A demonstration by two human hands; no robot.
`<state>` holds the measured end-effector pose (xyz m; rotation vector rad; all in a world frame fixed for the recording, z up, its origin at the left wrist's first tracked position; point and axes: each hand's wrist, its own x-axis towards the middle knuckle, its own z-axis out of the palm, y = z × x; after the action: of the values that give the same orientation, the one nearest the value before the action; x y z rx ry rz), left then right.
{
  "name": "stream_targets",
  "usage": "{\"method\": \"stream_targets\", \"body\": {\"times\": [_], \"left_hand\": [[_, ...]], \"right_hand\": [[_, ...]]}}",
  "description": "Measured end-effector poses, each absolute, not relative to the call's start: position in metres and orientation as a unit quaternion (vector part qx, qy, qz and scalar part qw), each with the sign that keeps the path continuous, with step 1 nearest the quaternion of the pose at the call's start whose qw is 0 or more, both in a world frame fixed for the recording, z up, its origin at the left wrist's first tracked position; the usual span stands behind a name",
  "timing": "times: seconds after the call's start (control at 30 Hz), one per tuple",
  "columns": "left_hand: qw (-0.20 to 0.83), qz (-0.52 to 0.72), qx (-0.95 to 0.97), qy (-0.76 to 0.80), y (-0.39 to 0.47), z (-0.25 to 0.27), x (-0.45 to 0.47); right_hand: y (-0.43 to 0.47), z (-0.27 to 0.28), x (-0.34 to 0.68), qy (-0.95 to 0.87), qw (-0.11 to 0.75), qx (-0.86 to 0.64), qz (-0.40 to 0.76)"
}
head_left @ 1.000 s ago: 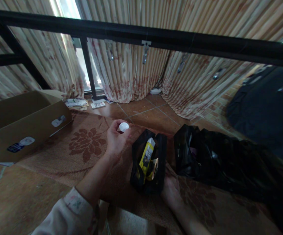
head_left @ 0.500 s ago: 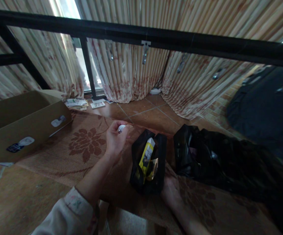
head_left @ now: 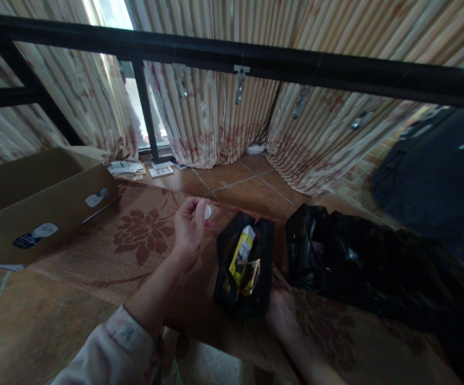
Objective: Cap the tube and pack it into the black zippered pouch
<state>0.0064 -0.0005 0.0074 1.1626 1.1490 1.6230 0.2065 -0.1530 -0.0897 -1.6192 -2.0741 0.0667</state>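
Note:
My left hand (head_left: 189, 227) is closed, pinching a small white round object (head_left: 207, 212) above the patterned brown cloth (head_left: 144, 278). Its exact kind I cannot make out. To the right, a black pouch (head_left: 265, 246) stands with its mouth open upwards. Inside it lie a yellow and white packet (head_left: 241, 256) and a smaller gold-coloured piece (head_left: 252, 278). My right hand (head_left: 280, 315) grips the pouch at its lower right side, where the pouch hides the fingertips.
An open cardboard box (head_left: 67, 206) sits at the left. A black plastic bag (head_left: 360, 262) spreads over the right side. Papers (head_left: 125, 169) lie on the tiled floor below the striped curtains (head_left: 216, 117). A dark metal bar (head_left: 200, 45) crosses the view above the cloth.
My left hand has turned slightly, so the white object now shows at the right of the fingertips. My right hand and the pouch stay nearly where they were.

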Motion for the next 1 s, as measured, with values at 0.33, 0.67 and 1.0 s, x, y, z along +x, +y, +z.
{"method": "stream_targets", "body": {"times": [0.33, 0.67, 1.0], "left_hand": [[0.424, 0.636, 0.452, 0.460, 0.0006, 0.0077, 0.0062], [0.448, 0.624, 0.462, 0.444, -0.0021, 0.0079, 0.0050], [0.438, 0.629, 0.467, 0.441, -0.0054, 0.0112, 0.0085]], "right_hand": [[-0.1526, -0.0929, 0.2091, -0.764, 0.243, -0.597, 0.029], [-0.1520, -0.0935, 0.2091, -0.764, 0.254, -0.593, 0.018], [-0.1537, -0.0889, 0.2065, -0.758, 0.247, -0.602, 0.028]]}}
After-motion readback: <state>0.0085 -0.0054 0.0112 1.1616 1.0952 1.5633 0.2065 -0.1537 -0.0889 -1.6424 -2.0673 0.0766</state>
